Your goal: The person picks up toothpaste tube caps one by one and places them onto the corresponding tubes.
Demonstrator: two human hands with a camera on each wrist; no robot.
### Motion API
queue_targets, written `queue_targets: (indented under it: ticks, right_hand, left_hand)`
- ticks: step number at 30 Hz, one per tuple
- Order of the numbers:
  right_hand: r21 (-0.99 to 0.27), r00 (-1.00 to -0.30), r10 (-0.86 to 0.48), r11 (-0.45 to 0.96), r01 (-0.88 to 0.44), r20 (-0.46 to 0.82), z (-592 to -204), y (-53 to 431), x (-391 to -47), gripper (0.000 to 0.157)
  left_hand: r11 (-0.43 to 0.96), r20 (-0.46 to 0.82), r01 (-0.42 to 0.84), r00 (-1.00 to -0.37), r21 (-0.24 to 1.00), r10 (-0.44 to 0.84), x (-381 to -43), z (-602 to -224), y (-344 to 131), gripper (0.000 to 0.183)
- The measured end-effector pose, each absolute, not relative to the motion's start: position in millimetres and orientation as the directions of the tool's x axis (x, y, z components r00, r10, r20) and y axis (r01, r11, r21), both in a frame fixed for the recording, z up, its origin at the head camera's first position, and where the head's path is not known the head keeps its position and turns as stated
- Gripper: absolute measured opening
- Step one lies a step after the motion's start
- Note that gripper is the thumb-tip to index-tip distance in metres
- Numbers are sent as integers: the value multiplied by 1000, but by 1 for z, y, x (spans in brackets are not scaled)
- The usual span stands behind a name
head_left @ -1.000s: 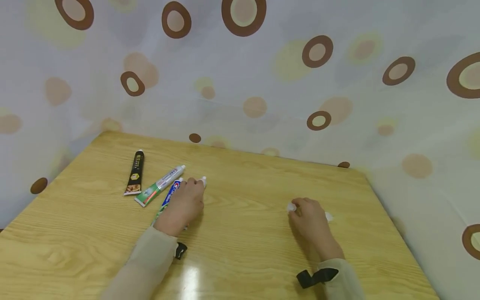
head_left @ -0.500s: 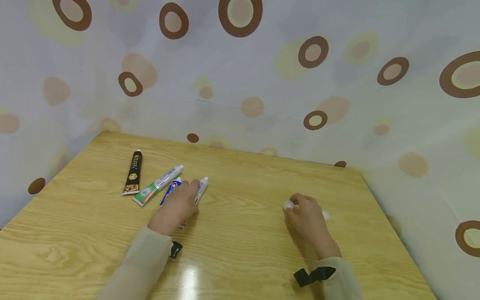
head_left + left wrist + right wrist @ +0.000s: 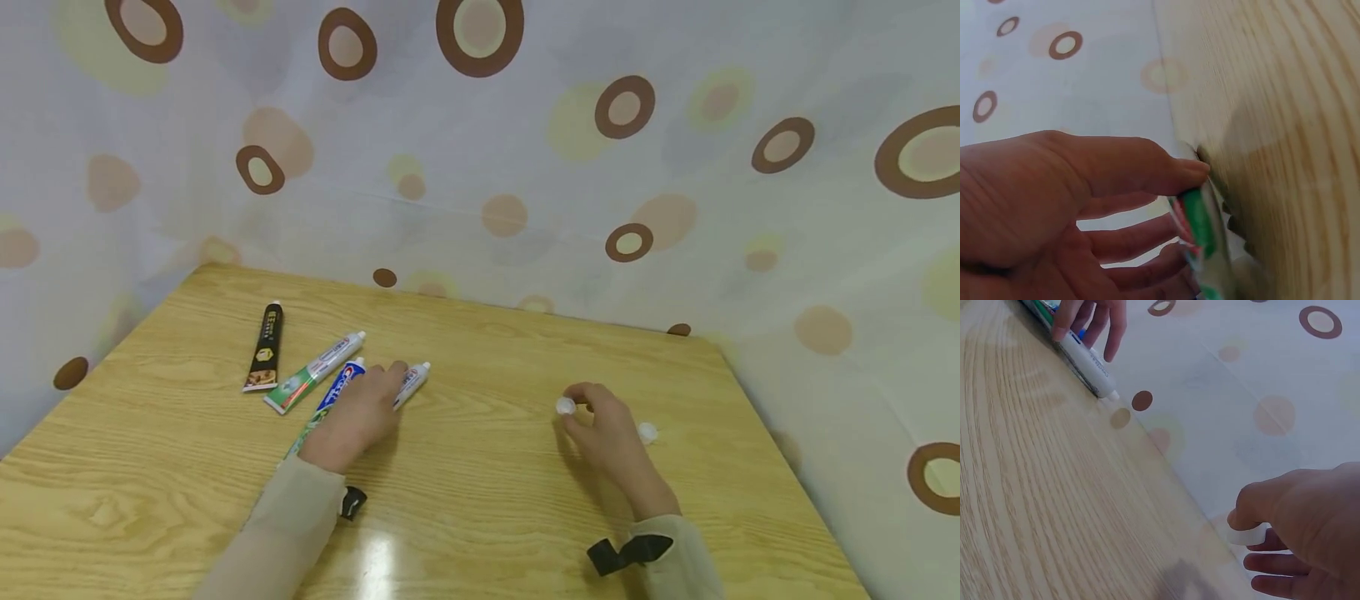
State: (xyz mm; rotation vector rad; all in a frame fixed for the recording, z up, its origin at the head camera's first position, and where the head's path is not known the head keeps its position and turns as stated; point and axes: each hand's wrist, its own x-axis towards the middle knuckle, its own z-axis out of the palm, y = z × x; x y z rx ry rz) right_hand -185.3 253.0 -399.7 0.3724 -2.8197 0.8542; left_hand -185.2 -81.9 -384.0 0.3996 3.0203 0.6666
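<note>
1. Across the left part of the wood-grained counter (image 3: 487,500) lie a black toothpaste tube with a yellow emblem (image 3: 264,348), a silver-white tube with a green end (image 3: 315,371), and a blue-and-green tube (image 3: 327,404) partly covered by the left hand (image 3: 358,417).
2. That hand's thumb and fingers grip a second silver-white tube (image 3: 412,385), its end green and red, just right of the blue-and-green tube. The contents are hidden inside the tubes.
3. Well over to the right, the right hand (image 3: 611,429) pinches a small white round piece (image 3: 565,406); a similar white piece (image 3: 647,433) rests just beside it.
4. Since half a second ago, the gripped tube's white tip has swung rightward, and the right hand has drifted slightly left with its piece.
</note>
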Motion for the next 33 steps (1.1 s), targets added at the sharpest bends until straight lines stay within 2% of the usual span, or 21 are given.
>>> queue_targets:
  ticks: [8,13,21,27,33]
  right_hand:
    - [-676,-972,-155,699,-234,176,-392,251,-184,30]
    - [-713,-976,-128,667,-216,176,-388,251,-184,31]
    - [-798,-983,-102,573,-185,155,-380,248,-182,30]
    - [-863,-984,-85,473,-176,155,-373,235,-188,27]
    - [-909,-985,-63,380,-173,161,-366,219,-191,25]
  left_hand:
    - [841,26,211,-973,498,228,-194,-381,-80,62]
    - [802,96,267,-962,535,256,-198,-376,-80,54]
    - [731,308,418,-906,540,290,-194,-369,-80,38]
    - [712,368,440,-890,547,268,-194,-362,-83,34]
    - [602,411,474,-876,642,252,-194,-361,-85,28]
